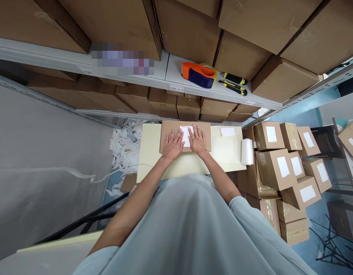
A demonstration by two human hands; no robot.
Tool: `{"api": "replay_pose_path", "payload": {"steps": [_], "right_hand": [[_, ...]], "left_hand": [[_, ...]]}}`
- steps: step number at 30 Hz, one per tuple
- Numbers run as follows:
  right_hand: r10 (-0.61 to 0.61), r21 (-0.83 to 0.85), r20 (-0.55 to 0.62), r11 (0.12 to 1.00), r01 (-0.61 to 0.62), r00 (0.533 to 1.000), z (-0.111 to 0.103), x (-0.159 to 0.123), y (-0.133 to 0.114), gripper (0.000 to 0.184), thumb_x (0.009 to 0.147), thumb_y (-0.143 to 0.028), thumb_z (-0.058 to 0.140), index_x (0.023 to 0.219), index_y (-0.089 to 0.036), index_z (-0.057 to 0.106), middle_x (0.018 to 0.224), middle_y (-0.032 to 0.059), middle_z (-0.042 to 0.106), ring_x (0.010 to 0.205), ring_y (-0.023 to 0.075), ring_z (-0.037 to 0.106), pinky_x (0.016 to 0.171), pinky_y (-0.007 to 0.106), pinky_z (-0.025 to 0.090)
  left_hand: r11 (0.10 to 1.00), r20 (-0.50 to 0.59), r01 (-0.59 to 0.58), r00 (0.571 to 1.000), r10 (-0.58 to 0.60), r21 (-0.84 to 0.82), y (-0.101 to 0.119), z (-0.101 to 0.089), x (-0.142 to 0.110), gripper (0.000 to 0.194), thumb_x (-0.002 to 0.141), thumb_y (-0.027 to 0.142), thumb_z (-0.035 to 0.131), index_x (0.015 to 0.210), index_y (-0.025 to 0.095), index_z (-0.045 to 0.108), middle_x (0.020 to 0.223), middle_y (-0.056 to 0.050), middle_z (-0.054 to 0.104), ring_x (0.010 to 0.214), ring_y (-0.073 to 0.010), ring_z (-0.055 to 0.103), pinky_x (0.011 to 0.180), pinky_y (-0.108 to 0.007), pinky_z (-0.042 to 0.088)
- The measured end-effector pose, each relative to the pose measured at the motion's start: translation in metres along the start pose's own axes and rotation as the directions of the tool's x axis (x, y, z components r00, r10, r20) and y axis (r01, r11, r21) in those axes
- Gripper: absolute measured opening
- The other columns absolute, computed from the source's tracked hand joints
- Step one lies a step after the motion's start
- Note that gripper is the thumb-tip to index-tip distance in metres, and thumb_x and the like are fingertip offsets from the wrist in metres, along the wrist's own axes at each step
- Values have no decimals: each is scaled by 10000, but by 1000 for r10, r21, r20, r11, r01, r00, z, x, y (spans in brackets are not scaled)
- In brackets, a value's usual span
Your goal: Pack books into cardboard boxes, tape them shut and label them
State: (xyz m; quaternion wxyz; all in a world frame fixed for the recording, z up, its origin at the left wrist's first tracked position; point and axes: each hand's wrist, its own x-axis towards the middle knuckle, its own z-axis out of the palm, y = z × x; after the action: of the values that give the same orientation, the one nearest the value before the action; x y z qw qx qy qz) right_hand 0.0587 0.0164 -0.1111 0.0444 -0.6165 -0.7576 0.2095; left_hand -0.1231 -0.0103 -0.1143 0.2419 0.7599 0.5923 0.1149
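A brown cardboard box lies flat on the pale yellow table in front of me. On its top is a white label. My left hand rests flat on the box with fingers spread, its inner fingers at the label's left edge. On the other side, my right hand also lies flat with fingers apart, touching the label's right edge. Neither hand grips anything. Another white label lies on the table to the right of the box.
A white roll stands at the table's right end, beside stacked labelled cartons. The shelf above holds an orange and blue tape dispenser, utility knives and large boxes. White paper strips heap up at the left.
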Motion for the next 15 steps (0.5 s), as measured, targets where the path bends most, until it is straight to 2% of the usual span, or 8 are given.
{"api": "replay_pose_path", "payload": {"steps": [5, 7, 9, 10, 11, 12, 14, 15], "right_hand": [[42, 66, -15, 997, -40, 999, -4, 0, 7, 656, 1210, -392, 233, 1835, -197, 258, 1925, 52, 98, 1804, 270, 16, 1456, 547, 40], [84, 89, -28, 993, -81, 996, -11, -10, 24, 671, 1205, -410, 265, 1833, -172, 260, 1926, 76, 75, 1803, 292, 0, 1453, 568, 44], [150, 154, -57, 978, -140, 987, -17, -31, 50, 717, 1198, -473, 313, 1835, -151, 241, 1925, 103, 53, 1802, 317, -8, 1448, 591, 67], [189, 213, -71, 962, -170, 979, -19, -45, 65, 760, 1191, -522, 337, 1838, -141, 219, 1924, 117, 51, 1802, 325, -1, 1447, 593, 89], [227, 292, -77, 936, -196, 971, -20, -60, 79, 821, 1178, -581, 361, 1842, -130, 187, 1922, 131, 61, 1802, 324, 16, 1448, 581, 118], [260, 384, -65, 898, -216, 964, -19, -75, 91, 883, 1163, -636, 379, 1845, -122, 154, 1919, 143, 87, 1801, 314, 61, 1449, 557, 150], [287, 541, 25, 802, -254, 958, -11, -102, 107, 1011, 1110, -743, 451, 1846, -127, 136, 1905, 164, 178, 1785, 300, 187, 1442, 512, 220], [274, 589, 78, 763, -266, 958, -5, -112, 110, 1072, 1069, -784, 517, 1846, -139, 154, 1893, 168, 232, 1769, 301, 251, 1435, 501, 254]], "left_hand": [[992, -41, 115, 992, -118, -54, -8, -3, -26, 696, 1126, 428, 335, 1757, 160, 455, 1890, -134, 252, 1784, -386, 65, 1420, -666, -12], [974, -79, 184, 978, -196, -131, -11, -1, -34, 691, 1116, 471, 409, 1734, 172, 491, 1903, -151, 195, 1784, -402, 15, 1409, -692, -23], [919, -146, 280, 933, -328, -276, -14, 4, -45, 772, 1091, 551, 499, 1747, 147, 448, 1911, -186, 117, 1783, -407, -13, 1414, -676, -2], [861, -180, 336, 887, -426, -381, -16, 8, -51, 842, 1076, 596, 536, 1765, 130, 400, 1910, -208, 94, 1784, -401, 8, 1423, -646, 30], [771, -194, 391, 818, -541, -502, -18, 12, -56, 902, 1069, 639, 550, 1780, 120, 353, 1905, -229, 101, 1784, -388, 63, 1430, -609, 81], [644, -172, 437, 729, -662, -628, -19, 17, -62, 927, 1075, 678, 526, 1789, 123, 322, 1896, -245, 144, 1776, -370, 146, 1429, -576, 151], [334, -23, 475, 548, -836, -814, -20, 28, -70, 872, 1118, 720, 376, 1781, 155, 339, 1852, -249, 305, 1732, -327, 320, 1393, -540, 294], [206, 63, 476, 491, -869, -855, -20, 33, -72, 831, 1139, 714, 278, 1761, 174, 387, 1815, -238, 395, 1706, -310, 381, 1369, -536, 345]]}}
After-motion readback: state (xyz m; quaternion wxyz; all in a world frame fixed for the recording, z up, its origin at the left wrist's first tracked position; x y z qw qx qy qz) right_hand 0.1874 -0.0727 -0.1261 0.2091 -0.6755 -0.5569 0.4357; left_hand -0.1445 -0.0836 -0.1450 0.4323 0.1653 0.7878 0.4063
